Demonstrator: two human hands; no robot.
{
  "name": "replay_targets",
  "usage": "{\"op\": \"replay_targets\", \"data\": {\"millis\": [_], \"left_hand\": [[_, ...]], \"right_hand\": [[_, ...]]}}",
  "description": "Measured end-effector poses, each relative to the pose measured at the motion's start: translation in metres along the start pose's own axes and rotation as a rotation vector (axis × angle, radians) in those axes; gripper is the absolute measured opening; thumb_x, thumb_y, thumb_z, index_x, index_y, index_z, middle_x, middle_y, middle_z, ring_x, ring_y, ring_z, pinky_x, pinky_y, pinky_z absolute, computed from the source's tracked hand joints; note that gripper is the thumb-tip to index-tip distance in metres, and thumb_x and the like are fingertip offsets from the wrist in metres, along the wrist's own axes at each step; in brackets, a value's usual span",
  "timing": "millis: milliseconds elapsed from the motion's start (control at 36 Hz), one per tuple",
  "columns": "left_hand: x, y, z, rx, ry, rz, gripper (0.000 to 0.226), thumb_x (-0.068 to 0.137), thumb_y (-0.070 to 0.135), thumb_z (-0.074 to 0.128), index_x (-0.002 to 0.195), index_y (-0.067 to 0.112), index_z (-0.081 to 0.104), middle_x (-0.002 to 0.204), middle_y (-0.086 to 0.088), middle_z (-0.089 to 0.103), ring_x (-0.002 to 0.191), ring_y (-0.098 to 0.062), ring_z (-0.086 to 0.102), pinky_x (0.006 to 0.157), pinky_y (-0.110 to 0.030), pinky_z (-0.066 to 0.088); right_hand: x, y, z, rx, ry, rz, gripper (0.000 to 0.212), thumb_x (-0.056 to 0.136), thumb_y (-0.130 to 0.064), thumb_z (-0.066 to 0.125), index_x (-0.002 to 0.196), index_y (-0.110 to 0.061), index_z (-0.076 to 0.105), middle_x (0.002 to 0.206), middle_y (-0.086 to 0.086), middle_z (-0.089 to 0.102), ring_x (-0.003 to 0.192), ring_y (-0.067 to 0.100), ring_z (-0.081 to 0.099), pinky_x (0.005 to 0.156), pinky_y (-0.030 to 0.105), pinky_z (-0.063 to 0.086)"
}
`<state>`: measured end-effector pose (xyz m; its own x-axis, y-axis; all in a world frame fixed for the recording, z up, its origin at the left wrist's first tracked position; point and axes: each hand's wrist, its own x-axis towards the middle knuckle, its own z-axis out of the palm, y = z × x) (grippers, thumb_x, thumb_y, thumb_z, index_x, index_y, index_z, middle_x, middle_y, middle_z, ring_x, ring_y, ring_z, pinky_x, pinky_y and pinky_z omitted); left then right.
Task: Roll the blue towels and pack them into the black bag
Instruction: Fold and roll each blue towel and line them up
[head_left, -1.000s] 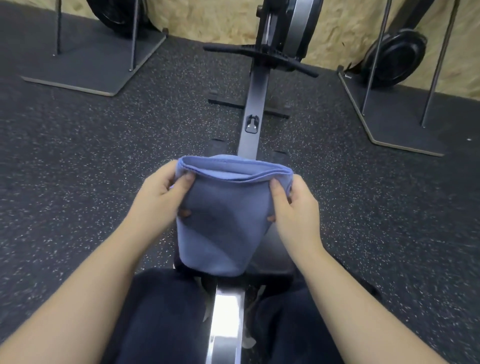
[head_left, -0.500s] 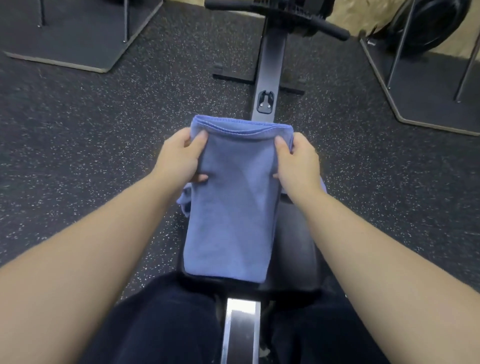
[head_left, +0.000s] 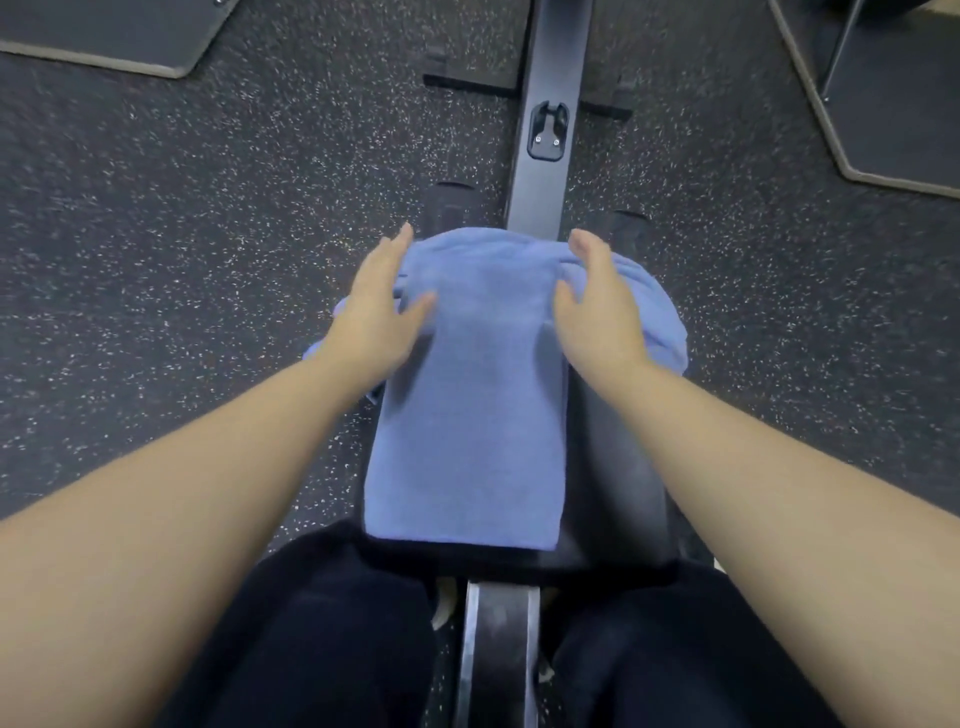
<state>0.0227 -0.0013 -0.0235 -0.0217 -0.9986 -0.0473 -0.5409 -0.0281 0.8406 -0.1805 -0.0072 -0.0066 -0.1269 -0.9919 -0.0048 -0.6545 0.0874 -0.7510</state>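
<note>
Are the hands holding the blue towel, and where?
Not gripping it. The left hand and right hand lie open, fingers straight, on the far end of the blue towel, one at each side.

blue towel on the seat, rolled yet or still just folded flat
Folded flat, not rolled: the blue towel lies as a flat strip along the black seat, with the left hand and right hand at its far end.

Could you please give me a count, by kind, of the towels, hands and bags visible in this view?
Blue towels: 2, a folded towel laid flat on the black seat, and a second towel bunched beneath its far end.
Hands: 2, left hand and right hand, both resting on the towels.
Black bags: 0 in view.
Total: 4
</note>
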Motion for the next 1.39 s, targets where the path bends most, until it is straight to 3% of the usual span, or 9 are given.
{"op": "replay_targets", "data": {"millis": [111,250,361,417,472,583,778,944,1389], "left_hand": [[-0.039,-0.015,0.0,0.095,-0.104,0.145,0.073,0.092,0.021,0.062,0.149,0.031,0.017,0.16,-0.001,0.012,0.147,-0.008,0.006,0.12,-0.03,0.008],[-0.091,-0.033,-0.003,0.397,-0.382,0.259,0.092,0.066,0.079,0.046,0.136,0.063,-0.011,0.151,0.018,-0.02,0.142,-0.011,-0.021,0.119,-0.044,0.005],[-0.115,-0.042,-0.001,0.767,-0.539,0.253,0.111,0.062,0.084,0.044,0.132,0.054,-0.037,0.142,0.019,-0.044,0.133,-0.008,-0.043,0.116,-0.052,-0.002],[-0.124,-0.045,0.0,0.852,-0.515,0.36,0.126,0.058,0.08,0.059,0.144,0.04,-0.025,0.155,0.007,-0.029,0.141,-0.013,-0.028,0.113,-0.057,0.008],[-0.129,-0.048,0.0,0.924,-0.487,0.443,0.138,0.042,0.074,0.077,0.151,0.018,0.014,0.159,-0.002,0.012,0.143,-0.022,0.01,0.1,-0.061,0.033],[-0.131,-0.054,0.008,1.03,-0.378,0.528,0.137,0.03,0.061,0.088,0.144,0.008,0.033,0.15,-0.01,0.031,0.137,-0.03,0.028,0.092,-0.059,0.044],[-0.131,-0.059,0.018,0.983,-0.226,0.594,0.095,0.06,0.027,0.081,0.14,0.006,0.035,0.146,-0.015,0.043,0.138,-0.034,0.034,0.086,-0.055,0.053],[-0.13,-0.058,0.021,1.002,-0.192,0.655,0.052,0.083,0.009,0.04,0.135,0.003,0.038,0.138,-0.017,0.052,0.125,-0.038,0.052,0.076,-0.05,0.056],[-0.133,-0.046,0.014,0.915,-0.182,0.834,0.02,0.081,0.007,0.039,0.098,0.006,0.05,0.113,-0.014,0.062,0.113,-0.03,0.059,0.054,-0.032,0.056]], "right_hand": [[-0.04,0.001,-0.002,-0.116,-0.121,-0.194,0.052,0.096,-0.008,0.047,0.146,-0.013,0.033,0.142,0.004,0.048,0.126,0.019,0.047,0.099,0.016,0.027],[-0.097,0.007,0.007,-0.311,-0.348,-0.43,0.058,0.094,-0.014,0.054,0.147,-0.007,0.031,0.153,0.007,0.034,0.145,0.026,0.022,0.114,0.038,0.022],[-0.134,0.009,0.018,-0.516,-0.498,-0.429,0.068,0.097,-0.038,0.046,0.152,-0.011,0.016,0.16,0.0,0.014,0.148,0.018,0.006,0.118,0.038,0.007],[-0.148,0.013,0.023,-0.623,-0.474,-0.451,0.069,0.089,-0.047,0.04,0.145,-0.008,0.036,0.153,0.005,0.035,0.142,0.023,0.029,0.112,0.045,0.028],[-0.155,0.022,0.03,-0.722,-0.426,-0.472,0.073,0.079,-0.054,0.042,0.133,-0.008,0.054,0.14,0.006,0.053,0.13,0.024,0.049,0.098,0.047,0.045],[-0.161,0.035,0.034,-0.816,-0.39,-0.546,0.086,0.055,-0.047,0.08,0.129,-0.008,0.059,0.136,0.006,0.056,0.125,0.024,0.053,0.098,0.046,0.045],[-0.163,0.041,0.042,-0.814,-0.304,-0.573,0.059,0.078,-0.013,0.028,0.127,-0.007,0.061,0.134,0.006,0.058,0.123,0.024,0.056,0.098,0.046,0.046],[-0.16,0.043,0.045,-0.877,-0.296,-0.594,0.062,0.078,-0.015,0.024,0.13,-0.011,0.058,0.137,0.003,0.056,0.124,0.02,0.055,0.1,0.04,0.046],[-0.159,0.04,0.044,-0.812,-0.26,-0.596,0.054,0.08,-0.019,0.033,0.123,-0.011,0.064,0.131,0.004,0.061,0.118,0.019,0.059,0.096,0.039,0.048]]}}
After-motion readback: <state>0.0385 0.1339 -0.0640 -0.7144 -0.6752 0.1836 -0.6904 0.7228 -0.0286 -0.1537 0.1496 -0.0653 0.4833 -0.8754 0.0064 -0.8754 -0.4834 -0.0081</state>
